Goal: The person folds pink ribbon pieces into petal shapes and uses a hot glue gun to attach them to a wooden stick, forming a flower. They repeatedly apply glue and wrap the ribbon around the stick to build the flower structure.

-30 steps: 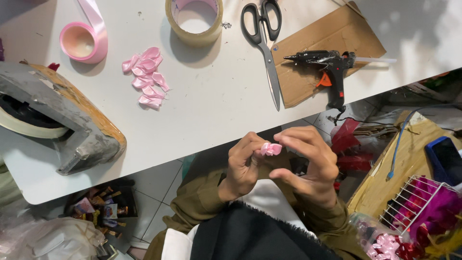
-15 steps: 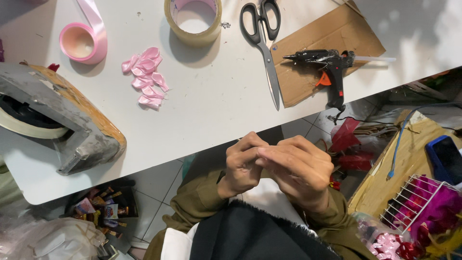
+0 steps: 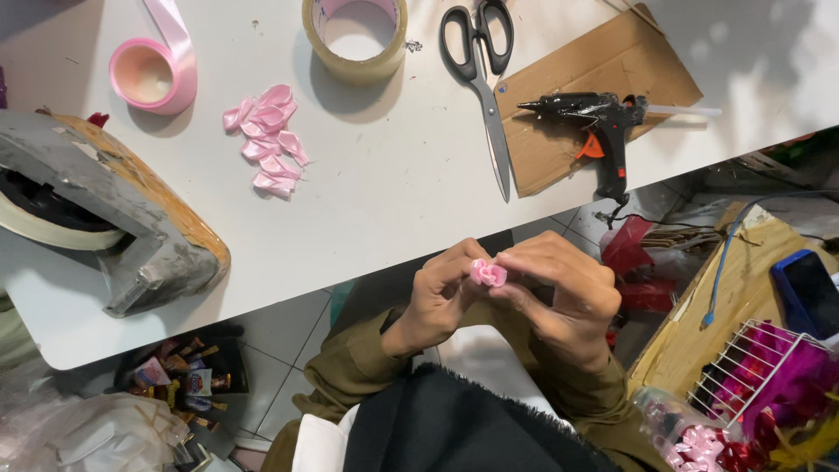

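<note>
Head view: both hands pinch pink ribbon rosette point(image 3: 488, 274), seemingly facing up.

White table point(image 3: 393, 201) seen across the upper frame, its edge running diagonally; soft shadows are cast on it from the upper right. Pale tiled floor point(image 3: 288, 336) is visible below the edge. A wooden box point(image 3: 743, 288) is placed at the right with a white wire basket point(image 3: 752, 367) beside it. Clear plastic bags point(image 3: 96, 433) are piled at lower left
</note>
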